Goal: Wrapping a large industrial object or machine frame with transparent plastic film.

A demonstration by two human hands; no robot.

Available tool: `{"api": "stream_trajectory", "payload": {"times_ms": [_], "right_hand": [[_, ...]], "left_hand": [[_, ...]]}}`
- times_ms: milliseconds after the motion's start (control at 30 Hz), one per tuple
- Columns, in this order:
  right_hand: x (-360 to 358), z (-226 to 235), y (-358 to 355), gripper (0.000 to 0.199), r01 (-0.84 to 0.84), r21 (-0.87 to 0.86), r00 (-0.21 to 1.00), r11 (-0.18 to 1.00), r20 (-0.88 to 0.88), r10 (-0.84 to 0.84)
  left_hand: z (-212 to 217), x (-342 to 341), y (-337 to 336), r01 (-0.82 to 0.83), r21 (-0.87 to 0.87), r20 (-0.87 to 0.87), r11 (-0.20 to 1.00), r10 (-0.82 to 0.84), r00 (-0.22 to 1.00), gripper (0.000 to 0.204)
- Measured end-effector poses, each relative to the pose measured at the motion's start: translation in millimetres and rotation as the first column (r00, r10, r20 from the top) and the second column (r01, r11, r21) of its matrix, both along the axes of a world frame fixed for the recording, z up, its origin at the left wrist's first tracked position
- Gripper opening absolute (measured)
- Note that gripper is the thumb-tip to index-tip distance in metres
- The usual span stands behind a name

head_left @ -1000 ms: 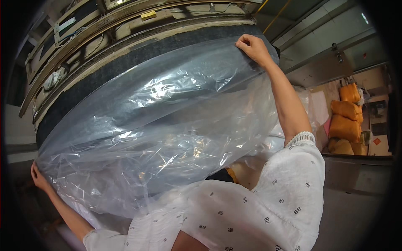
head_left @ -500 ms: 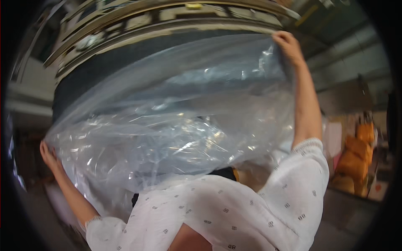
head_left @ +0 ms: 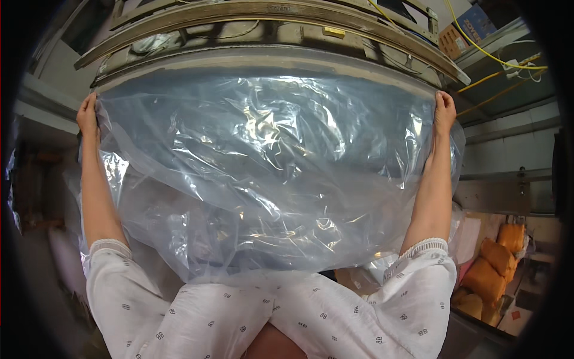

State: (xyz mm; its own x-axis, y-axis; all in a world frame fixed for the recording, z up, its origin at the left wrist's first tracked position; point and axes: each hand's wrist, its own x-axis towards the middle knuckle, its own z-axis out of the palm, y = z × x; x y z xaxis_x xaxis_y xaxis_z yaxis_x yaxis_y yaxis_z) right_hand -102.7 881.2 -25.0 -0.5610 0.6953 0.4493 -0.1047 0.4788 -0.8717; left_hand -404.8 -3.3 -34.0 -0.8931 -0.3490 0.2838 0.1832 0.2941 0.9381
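Clear plastic bag [head_left: 269,173] pinched by both hands, left [head_left: 88,113] and right [head_left: 445,110]; orange sacks [head_left: 493,266] lower right.

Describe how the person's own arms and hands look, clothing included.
Both forearms are bare. The left hand and right hand wear no gloves; no rings or watch can be made out. Each white sleeve ends about the elbow in a ribbed or lacy cuff, and the fabric carries a sparse print of small dark motifs.
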Motion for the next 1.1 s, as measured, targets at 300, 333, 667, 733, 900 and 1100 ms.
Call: {"api": "stream_trajectory", "payload": {"times_ms": [300,333,667,733,900,1100], "right_hand": [[-17.8,-0.2,22.3,0.017,0.099,0.169,0.979,0.981,0.160,-0.126],[-17.6,-0.1,23.6,0.018,0.118,0.172,0.975,0.978,0.166,-0.147],[-17.4,4.0,28.5,0.038,0.404,0.478,0.853,0.780,0.111,-0.510],[-21.4,5.1,20.7,0.038,0.373,0.407,0.861,0.834,0.184,-0.475],[-20.6,9.8,14.1,0.035,0.399,0.305,0.878,0.865,0.145,-0.456],[-23.5,4.2,31.1,0.035,0.382,0.214,0.910,0.899,0.082,-0.406]], "left_hand": [[16.3,-34.9,40.3,0.072,0.049,0.065,0.996,-0.075,0.995,0.022],[14.1,-37.0,42.0,0.075,0.052,0.068,0.996,-0.078,0.995,0.022],[-3.3,-74.3,7.7,-0.052,-0.135,0.122,0.990,0.069,0.990,0.023],[-6.0,-73.8,-7.1,-0.047,-0.024,0.184,0.999,0.051,0.982,0.024],[-9.9,-71.7,-16.2,-0.120,0.118,0.050,0.986,0.115,0.992,0.025],[-2.2,-71.8,-38.7,-0.095,0.057,0.041,0.994,0.093,0.995,0.028]]}}
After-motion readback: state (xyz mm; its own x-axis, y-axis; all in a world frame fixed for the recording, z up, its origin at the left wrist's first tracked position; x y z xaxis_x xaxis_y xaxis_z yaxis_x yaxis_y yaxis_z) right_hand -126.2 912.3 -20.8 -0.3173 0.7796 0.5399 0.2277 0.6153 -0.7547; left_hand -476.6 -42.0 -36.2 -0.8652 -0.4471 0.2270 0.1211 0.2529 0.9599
